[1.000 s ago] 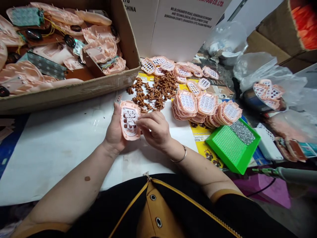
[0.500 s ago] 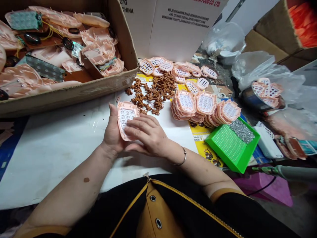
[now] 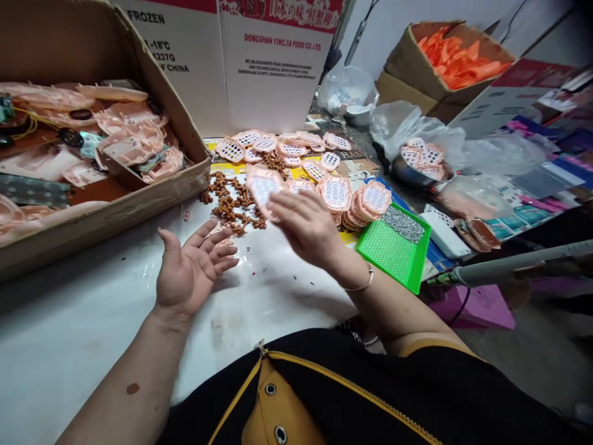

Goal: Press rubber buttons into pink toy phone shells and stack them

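My left hand lies palm up over the white tabletop, its fingers spread with nothing in them. Raised to its right, my right hand grips a pink plastic casing panel with a pale keypad set in it; the panel is tilted and slightly blurred. Just beyond that hand stand stacks of similar keypad panels, with another stack at their right. Small brown plastic parts lie in a heap behind the left hand. Farther back are loose pink panels with dark holes.
A cardboard box of pink shells, circuit boards and wires fills the left side. To the right, a green tray holds small metal screws. Behind it sits a metal bowl of panels. A grey tool-like cylinder juts in from the right.
My left hand has let go of the keypad panel and opened. My right hand has carried the panel up and right toward the stacks. The camera view has turned to the right.
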Available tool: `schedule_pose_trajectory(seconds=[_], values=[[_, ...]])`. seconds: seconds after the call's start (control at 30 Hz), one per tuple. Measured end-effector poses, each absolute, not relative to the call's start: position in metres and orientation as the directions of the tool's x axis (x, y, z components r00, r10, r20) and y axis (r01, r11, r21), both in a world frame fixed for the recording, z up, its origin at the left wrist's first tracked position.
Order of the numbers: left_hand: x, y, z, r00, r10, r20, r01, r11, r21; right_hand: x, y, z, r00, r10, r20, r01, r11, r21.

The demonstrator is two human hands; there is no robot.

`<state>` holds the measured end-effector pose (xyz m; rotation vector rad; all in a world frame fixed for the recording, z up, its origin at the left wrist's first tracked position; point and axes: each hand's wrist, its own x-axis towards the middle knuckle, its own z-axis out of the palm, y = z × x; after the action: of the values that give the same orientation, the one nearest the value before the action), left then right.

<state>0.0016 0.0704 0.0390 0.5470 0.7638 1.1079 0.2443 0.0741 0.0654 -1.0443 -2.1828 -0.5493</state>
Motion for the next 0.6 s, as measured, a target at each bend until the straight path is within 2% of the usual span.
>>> schedule_pose_trajectory(seconds=[0.1, 0.2, 0.43, 0.6], values=[[0.0, 0.074, 0.037, 0.219, 0.939, -0.267, -0.575, 0.345, 0.742, 0.288, 0.081, 0.075, -0.309, 0.686, 0.658, 0.913, 0.409, 0.002], [0.0, 0.076, 0.035, 0.201, 0.944, -0.261, -0.571, 0.33, 0.752, 0.314, 0.087, 0.076, -0.266, 0.787, 0.556, 0.95, 0.311, 0.014], [-0.006, 0.077, 0.033, 0.177, 0.95, -0.256, -0.584, 0.311, 0.75, 0.321, 0.086, 0.076, -0.393, 0.875, 0.283, 0.919, 0.375, 0.117], [-0.009, 0.08, 0.033, 0.175, 0.948, -0.265, -0.601, 0.316, 0.734, 0.324, 0.098, 0.106, -0.38, 0.884, 0.271, 0.925, 0.366, 0.102]])
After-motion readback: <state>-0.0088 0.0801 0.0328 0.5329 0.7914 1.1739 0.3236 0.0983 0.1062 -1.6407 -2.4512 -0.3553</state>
